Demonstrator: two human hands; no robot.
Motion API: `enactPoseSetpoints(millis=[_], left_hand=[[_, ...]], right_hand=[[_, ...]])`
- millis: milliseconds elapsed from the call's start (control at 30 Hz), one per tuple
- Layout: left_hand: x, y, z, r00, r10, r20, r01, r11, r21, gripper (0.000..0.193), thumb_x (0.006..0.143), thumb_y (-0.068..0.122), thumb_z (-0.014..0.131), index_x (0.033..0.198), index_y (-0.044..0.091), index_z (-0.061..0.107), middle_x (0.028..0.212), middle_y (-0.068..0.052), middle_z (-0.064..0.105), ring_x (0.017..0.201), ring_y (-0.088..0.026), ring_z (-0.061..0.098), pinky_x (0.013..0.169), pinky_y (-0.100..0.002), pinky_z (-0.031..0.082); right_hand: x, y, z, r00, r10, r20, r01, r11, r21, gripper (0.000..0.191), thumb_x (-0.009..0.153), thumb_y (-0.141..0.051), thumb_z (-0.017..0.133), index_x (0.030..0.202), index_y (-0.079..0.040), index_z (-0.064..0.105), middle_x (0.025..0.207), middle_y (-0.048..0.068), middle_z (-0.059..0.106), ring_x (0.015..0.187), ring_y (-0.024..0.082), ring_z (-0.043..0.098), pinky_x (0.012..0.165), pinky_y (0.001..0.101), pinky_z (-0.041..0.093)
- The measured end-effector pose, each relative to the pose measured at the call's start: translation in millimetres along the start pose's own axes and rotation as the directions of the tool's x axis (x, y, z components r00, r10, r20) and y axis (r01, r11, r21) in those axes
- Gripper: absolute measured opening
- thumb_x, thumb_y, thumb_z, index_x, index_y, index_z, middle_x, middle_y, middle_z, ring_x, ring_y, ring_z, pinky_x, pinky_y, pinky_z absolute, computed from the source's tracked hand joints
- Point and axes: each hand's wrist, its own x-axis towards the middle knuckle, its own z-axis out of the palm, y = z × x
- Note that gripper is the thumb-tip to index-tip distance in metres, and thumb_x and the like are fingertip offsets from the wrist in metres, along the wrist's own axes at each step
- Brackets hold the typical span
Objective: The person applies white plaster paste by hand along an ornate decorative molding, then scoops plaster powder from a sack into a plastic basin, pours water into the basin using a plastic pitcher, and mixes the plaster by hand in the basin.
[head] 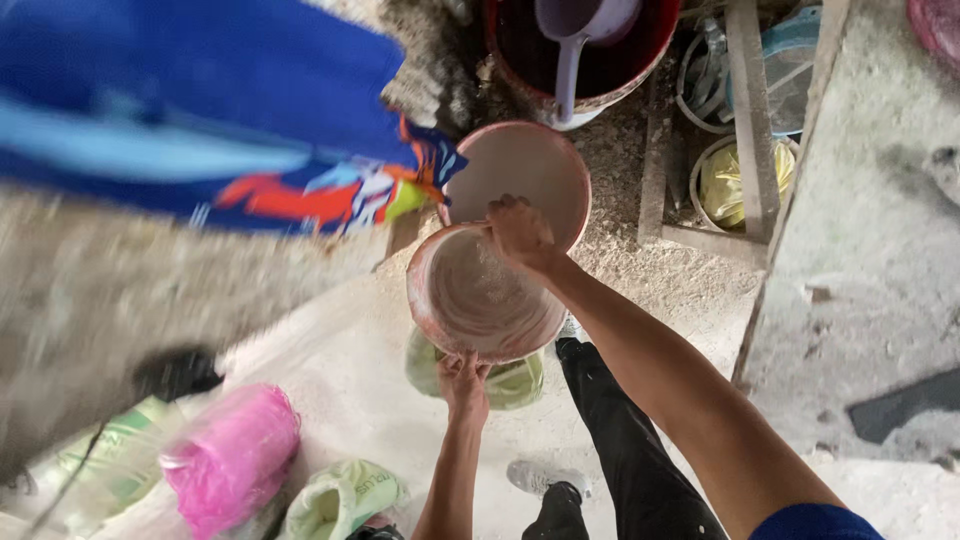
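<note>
Together our two hands hold a pink basin [480, 300], its inside smeared with pale residue. Our right hand [518, 235] is curled over the far rim, fingers hooked inside and pressed against the wall. Our left hand [463, 385] pinches the near rim from below, thumb and fingers closed on the edge. The basin is held in the air, tilted with its mouth facing us, above a pale green sack [515, 385] and our dark trouser leg [620, 440].

Just beyond the basin, and overlapping its far edge, lies a second pink basin [535, 170], also coated pale. Further off stands a red tub [600, 70] with a lilac scoop [572, 40] resting in it. To the left, a blue patterned garment [200, 110] hangs blurred, and a pink bag [232, 455] lies on the sawdust-strewn floor [350, 370].

We judge that a steady grip matters most: keep the two hands opposite each other on the rim so the basin cannot twist, and keep the tilt shallow so loose residue stays inside.
</note>
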Motion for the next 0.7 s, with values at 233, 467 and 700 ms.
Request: enactPoseSetpoints(millis=[233, 467, 700], left_hand=[[-77.3, 17.8, -45.6, 0.965, -0.066, -0.255, 0.100, 0.988, 0.121, 0.038, 0.095, 0.016, 0.076, 0.118, 0.003, 0.048, 0.104, -0.008, 0.060, 0.089, -0.017, 0.063, 0.083, -0.041, 0.061], [-191.8, 37.3, -163.5, 0.982, 0.054, -0.181, -0.049, 0.998, 0.031, 0.037, 0.097, 0.023, 0.067, 0.120, -0.001, 0.052, 0.107, -0.013, 0.067, 0.087, -0.018, 0.068, 0.074, -0.034, 0.061], [-265.8, 63.2, -297.2, 0.890, 0.007, -0.456, 0.041, 0.994, 0.096, 0.039, 0.091, 0.020, 0.070, 0.121, 0.000, 0.056, 0.107, -0.012, 0.070, 0.088, -0.019, 0.069, 0.072, -0.034, 0.059]], right_hand=[[-79.6, -43.6, -17.3, 0.987, -0.118, -0.106, 0.121, 0.992, 0.030, 0.014, 0.086, -0.023, 0.074, 0.089, -0.009, 0.074, 0.091, 0.013, 0.071, 0.089, 0.029, 0.070, 0.085, 0.0504, 0.053], [-167.8, -150.5, -39.8, 0.980, -0.197, 0.036, 0.199, 0.979, -0.051, 0.038, 0.083, -0.040, 0.083, 0.092, -0.003, 0.076, 0.086, 0.020, 0.073, 0.082, 0.038, 0.070, 0.067, 0.0496, 0.053], [-189.6, -297.1, 63.1, 0.888, -0.325, 0.326, 0.333, 0.942, 0.032, 0.037, 0.084, -0.044, 0.077, 0.096, -0.009, 0.082, 0.087, 0.010, 0.079, 0.076, 0.021, 0.076, 0.072, 0.0379, 0.058]])
